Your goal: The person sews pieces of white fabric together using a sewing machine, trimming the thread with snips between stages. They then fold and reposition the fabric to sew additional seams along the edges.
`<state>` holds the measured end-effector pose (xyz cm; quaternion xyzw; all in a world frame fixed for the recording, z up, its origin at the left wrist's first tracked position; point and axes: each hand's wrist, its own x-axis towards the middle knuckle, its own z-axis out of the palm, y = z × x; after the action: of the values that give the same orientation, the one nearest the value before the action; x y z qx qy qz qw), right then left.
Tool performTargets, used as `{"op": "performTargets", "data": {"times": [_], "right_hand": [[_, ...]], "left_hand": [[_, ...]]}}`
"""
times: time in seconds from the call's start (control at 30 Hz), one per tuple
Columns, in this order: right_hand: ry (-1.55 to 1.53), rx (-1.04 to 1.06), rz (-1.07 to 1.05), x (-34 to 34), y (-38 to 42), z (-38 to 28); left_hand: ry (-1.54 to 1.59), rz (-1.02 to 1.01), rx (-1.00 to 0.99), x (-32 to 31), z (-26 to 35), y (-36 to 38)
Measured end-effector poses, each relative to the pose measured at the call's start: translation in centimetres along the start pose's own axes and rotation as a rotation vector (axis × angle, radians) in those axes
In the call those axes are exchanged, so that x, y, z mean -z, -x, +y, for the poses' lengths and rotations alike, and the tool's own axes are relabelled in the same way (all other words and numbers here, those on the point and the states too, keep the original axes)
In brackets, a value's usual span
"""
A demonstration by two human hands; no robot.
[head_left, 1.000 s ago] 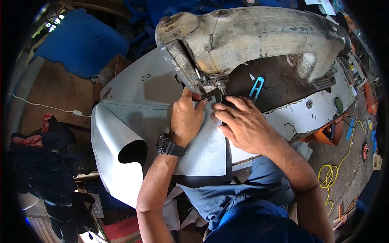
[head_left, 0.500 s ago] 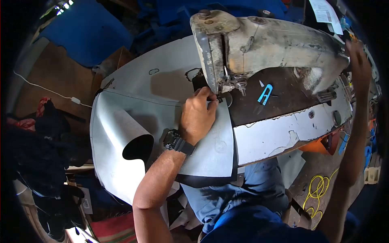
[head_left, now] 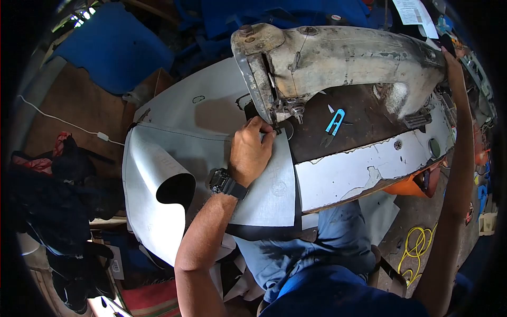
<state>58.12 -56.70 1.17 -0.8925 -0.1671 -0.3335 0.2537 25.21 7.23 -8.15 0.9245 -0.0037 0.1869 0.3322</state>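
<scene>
A worn, beige sewing machine (head_left: 343, 55) stands over a large sheet of silver-grey material (head_left: 264, 203) with a dark underside. Beside the needle and presser foot (head_left: 274, 124), my left hand (head_left: 251, 150) is closed in a pinch above the sheet. Whatever is between its fingertips is too small to make out. My right hand (head_left: 453, 63) reaches to the right end of the machine, against a dark part there, and its fingers are mostly hidden. Blue thread snips (head_left: 334, 124) lie on the dark machine bed, right of the needle.
The sheet curls up into a roll (head_left: 158, 174) at the left. A chipped white tabletop strip (head_left: 348, 182) runs along the front edge. Yellow cable (head_left: 417, 248) lies coiled on the floor at lower right. A white cord (head_left: 103, 136) trails at the left.
My right hand has gone from raised beside the machine's right end to against it. My left hand stays pinched by the needle. The whole view has shifted slightly.
</scene>
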Motion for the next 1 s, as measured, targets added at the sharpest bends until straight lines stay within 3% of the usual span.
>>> {"op": "performTargets", "data": {"times": [0.13, 0.27, 0.47, 0.57, 0.77, 1.0], "right_hand": [[0.021, -0.153, -0.014, -0.1, 0.8, -2.8], [0.020, -0.035, 0.017, -0.1, 0.9, -1.5], [-0.314, -0.332, 0.152, -0.5, 3.1, -6.5], [-0.206, -0.148, 0.136, -0.3, 3.4, -4.4], [-0.167, -0.165, 0.195, -0.8, 5.1, -3.2], [-0.346, -0.266, 0.092, 0.1, 4.4, -5.4]], "left_hand": [[0.028, -0.009, 0.009, 0.0, 0.0, 0.0], [0.007, -0.002, -0.007, 0.0, -0.1, -0.1], [0.003, 0.003, -0.018, 0.0, -0.1, 0.0], [-0.005, -0.009, -0.022, 0.1, 0.0, 0.0], [0.009, -0.009, -0.004, 0.0, -0.1, -0.1], [0.028, 0.024, -0.063, -0.1, -0.2, -0.2]]}}
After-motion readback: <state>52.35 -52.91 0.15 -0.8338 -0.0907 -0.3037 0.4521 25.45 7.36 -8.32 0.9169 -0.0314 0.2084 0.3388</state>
